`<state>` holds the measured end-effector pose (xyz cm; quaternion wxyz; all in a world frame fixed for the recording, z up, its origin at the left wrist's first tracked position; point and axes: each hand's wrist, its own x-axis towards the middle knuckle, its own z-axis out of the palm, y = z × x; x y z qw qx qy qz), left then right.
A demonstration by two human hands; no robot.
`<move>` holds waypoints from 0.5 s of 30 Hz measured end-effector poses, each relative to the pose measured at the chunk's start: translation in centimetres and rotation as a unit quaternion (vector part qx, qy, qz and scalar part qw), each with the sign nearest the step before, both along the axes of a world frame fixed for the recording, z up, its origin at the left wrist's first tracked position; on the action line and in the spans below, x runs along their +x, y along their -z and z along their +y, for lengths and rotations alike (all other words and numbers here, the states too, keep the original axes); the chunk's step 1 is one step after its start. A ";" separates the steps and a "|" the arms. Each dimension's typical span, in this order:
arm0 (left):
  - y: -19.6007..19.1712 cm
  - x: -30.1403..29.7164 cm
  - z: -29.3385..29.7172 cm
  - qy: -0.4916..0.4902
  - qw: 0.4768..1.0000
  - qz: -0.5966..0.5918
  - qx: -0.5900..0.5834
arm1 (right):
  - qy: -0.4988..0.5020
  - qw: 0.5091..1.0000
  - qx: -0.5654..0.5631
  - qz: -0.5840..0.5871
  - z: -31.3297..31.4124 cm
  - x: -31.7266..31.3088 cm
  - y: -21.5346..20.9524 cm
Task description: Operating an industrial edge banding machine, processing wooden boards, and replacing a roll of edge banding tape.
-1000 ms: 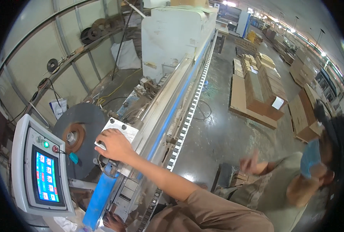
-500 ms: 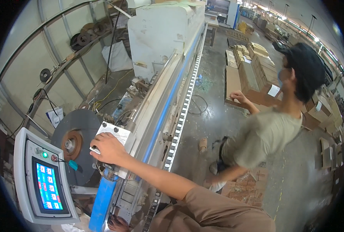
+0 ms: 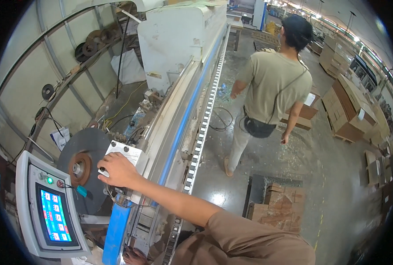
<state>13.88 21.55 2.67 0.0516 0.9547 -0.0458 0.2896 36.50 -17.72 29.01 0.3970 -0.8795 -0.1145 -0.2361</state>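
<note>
My right hand [image 3: 120, 171] reaches across from the lower right and lies over a white metal block [image 3: 133, 155] with dark round holes, at the near end of a long machine [image 3: 179, 128]. Its fingers curl over the block's left side, where a pale end with a black spot pokes out under them. My left hand [image 3: 134, 256] shows only partly at the bottom edge, low beside a blue panel [image 3: 118, 232]; its fingers are in shadow. Left of the block is a large dark reel [image 3: 92, 148] with a brown hub.
A control panel [image 3: 55, 212] with a lit screen stands at the left. A chain conveyor [image 3: 201, 137] runs along the machine. A co-worker [image 3: 276, 88] with a black waist bag is on the aisle floor. Stacked cardboard [image 3: 349, 106] and a pallet of brown pieces [image 3: 278, 207] lie right.
The co-worker has walked away up the aisle and now has their back to me, uncovering the pallet. My view has shifted slightly; my right hand stays on the block.
</note>
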 end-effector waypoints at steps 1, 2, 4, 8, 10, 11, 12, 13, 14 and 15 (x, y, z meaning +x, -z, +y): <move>0.4 -0.1 0.4 -0.011 1.000 -0.014 0.020 | -0.001 1.000 0.001 -0.001 0.2 0.1 -0.1; 0.2 -0.1 0.1 -0.009 1.000 -0.014 0.020 | 0.001 1.000 0.001 -0.002 0.1 0.0 0.2; -0.2 -0.1 -0.6 0.001 1.000 -0.003 0.019 | 0.004 1.000 0.000 -0.003 -0.1 0.0 0.6; -0.7 0.0 -0.4 0.041 0.997 -0.048 0.033 | 0.023 0.997 -0.069 0.013 0.3 0.2 1.0; -0.5 0.0 0.2 0.050 0.997 -0.043 0.034 | 0.017 0.996 -0.088 0.029 0.7 0.4 0.9; -0.8 0.1 -0.3 0.050 0.997 -0.044 0.033 | 0.010 0.993 -0.104 0.045 0.4 0.4 0.9; -1.1 0.1 -0.8 0.048 0.998 -0.034 0.022 | 0.002 0.991 -0.120 0.061 0.2 0.5 0.9; -1.6 0.0 -1.3 0.044 0.999 -0.025 0.011 | 0.002 0.991 -0.122 0.060 0.1 0.6 0.9; -2.1 -0.1 -1.7 0.044 0.999 -0.026 0.010 | -0.005 0.989 -0.129 0.076 -0.1 0.6 0.9; -2.6 -0.2 -2.0 0.042 0.999 -0.012 0.011 | -0.012 0.986 -0.136 0.091 -0.2 0.6 0.9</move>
